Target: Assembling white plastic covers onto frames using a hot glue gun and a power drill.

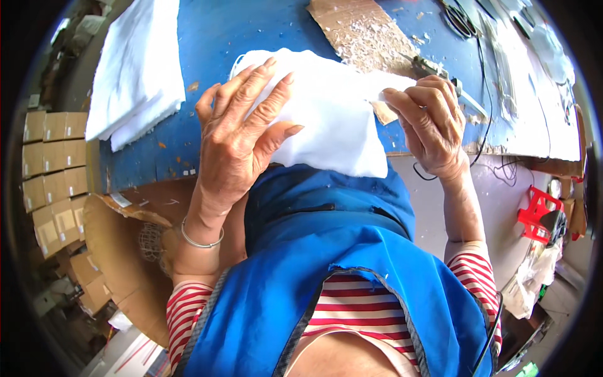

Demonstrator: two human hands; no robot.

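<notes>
A white cloth piece (333, 119) lies at the near edge of the blue worktable (207, 44), its lower part hanging over my blue apron (326, 251). My left hand (242, 135) rests flat on the cloth's left side with fingers spread. My right hand (430, 122) pinches the cloth's right corner between thumb and fingers. A small metal tool (433, 68) lies on the table just behind my right hand.
A stack of white cloth (135, 69) sits at the table's left. A worn brown cardboard sheet (361, 31) lies at the far middle. Black cables (483, 94) run along the right. Cardboard boxes (53, 182) are stacked on the left; a red stool (537, 213) stands at the right.
</notes>
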